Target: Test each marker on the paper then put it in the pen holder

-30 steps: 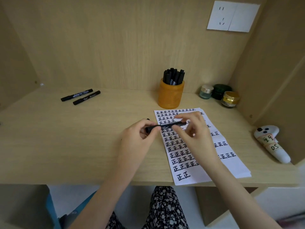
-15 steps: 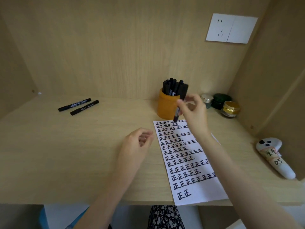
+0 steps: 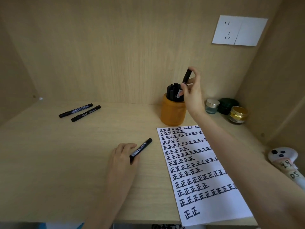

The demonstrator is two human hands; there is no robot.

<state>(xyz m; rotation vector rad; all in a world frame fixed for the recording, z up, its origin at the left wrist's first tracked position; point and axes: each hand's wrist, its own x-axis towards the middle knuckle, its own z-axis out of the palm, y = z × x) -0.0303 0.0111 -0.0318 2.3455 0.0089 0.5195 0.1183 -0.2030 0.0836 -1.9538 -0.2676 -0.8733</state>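
Observation:
My right hand pinches a black marker upright, its lower end dipping among several black markers in the orange pen holder. My left hand rests on the desk left of the paper and grips the near end of a second black marker, which lies slanted with its cap pointing to the far right. The paper is a white sheet covered in rows of black written characters. Two more black markers lie side by side at the far left of the desk.
Three small jars stand by the right wall behind the paper: a clear one, a dark green one and a gold-lidded one. A white controller lies at the right edge. A wall socket is up on the back panel.
My right hand lifted the tested marker from the paper to the pen holder and is lowering it in. My left hand let go of it and now grips another marker on the desk.

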